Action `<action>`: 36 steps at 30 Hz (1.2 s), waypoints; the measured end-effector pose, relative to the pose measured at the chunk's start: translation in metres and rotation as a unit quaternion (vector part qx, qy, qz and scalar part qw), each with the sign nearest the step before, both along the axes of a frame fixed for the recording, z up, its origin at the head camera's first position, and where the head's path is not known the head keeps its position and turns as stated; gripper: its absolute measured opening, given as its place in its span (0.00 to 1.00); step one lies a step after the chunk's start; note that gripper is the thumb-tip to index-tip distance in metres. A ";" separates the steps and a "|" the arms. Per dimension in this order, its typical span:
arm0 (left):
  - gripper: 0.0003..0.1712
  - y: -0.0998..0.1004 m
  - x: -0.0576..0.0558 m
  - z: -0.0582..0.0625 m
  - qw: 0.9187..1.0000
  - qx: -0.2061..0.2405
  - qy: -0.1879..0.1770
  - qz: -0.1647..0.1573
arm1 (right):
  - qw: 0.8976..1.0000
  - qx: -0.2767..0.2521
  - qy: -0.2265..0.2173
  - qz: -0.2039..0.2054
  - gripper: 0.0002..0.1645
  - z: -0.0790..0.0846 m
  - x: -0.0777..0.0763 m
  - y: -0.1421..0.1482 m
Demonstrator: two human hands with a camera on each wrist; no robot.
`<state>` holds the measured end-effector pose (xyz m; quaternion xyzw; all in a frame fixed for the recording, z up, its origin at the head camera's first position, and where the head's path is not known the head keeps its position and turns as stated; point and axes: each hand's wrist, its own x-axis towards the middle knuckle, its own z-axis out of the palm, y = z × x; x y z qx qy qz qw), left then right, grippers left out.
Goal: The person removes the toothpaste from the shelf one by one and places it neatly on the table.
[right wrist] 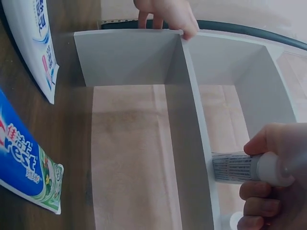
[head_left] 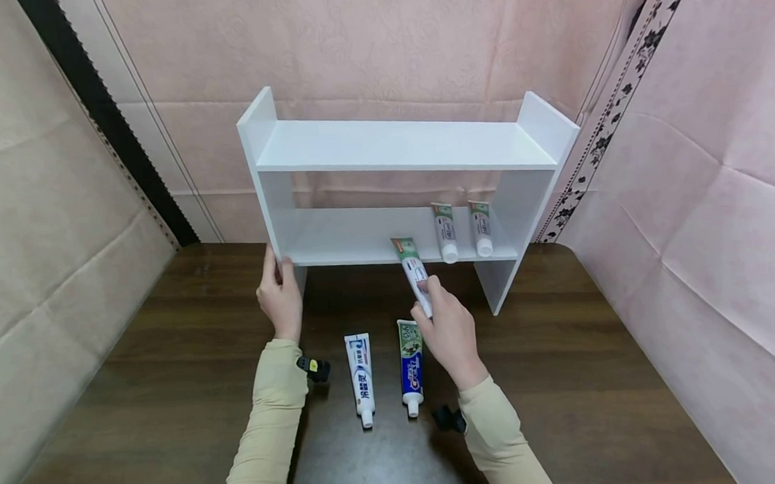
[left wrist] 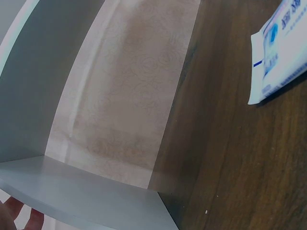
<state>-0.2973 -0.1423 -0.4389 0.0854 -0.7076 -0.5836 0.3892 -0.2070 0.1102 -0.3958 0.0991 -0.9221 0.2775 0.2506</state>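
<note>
A small white two-tier shelf (head_left: 395, 143) stands on the table. At its left side panel, my left hand (head_left: 282, 302) grips the front edge, thumb in front and fingers along the outside. My right hand (head_left: 450, 334) holds a white and green toothpaste tube (head_left: 413, 270) near its capped end. The tube's flat green end overlaps the lower board's front edge; in the right wrist view, thumb and fingers close around the tube (right wrist: 232, 167) by its white cap. Two similar tubes, one (head_left: 446, 231) left of the other (head_left: 482, 227), lie on the lower board's right part, caps forward.
On the brown table (head_left: 192, 398) before the shelf lie a white and blue toothpaste tube (head_left: 361, 378) and a blue and green one (head_left: 411, 365), caps toward me. Pink cloth walls (head_left: 701, 203) surround the table at the back and sides.
</note>
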 end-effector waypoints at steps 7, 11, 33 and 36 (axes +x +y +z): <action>0.24 0.000 -0.001 0.000 1.000 -0.005 -0.004 0.005 | 1.000 0.012 -0.007 -0.006 0.16 -0.001 0.016 0.008; 0.24 -0.001 -0.001 0.000 1.000 -0.005 -0.001 0.001 | 1.000 0.012 -0.015 -0.007 0.17 -0.002 0.024 0.011; 0.24 -0.001 0.001 0.001 1.000 0.003 -0.003 -0.006 | 0.995 -0.030 -0.068 -0.065 0.17 -0.025 0.059 0.038; 0.24 0.000 0.001 0.001 1.000 0.002 -0.004 -0.005 | 0.993 -0.026 -0.088 -0.072 0.17 -0.033 0.059 0.045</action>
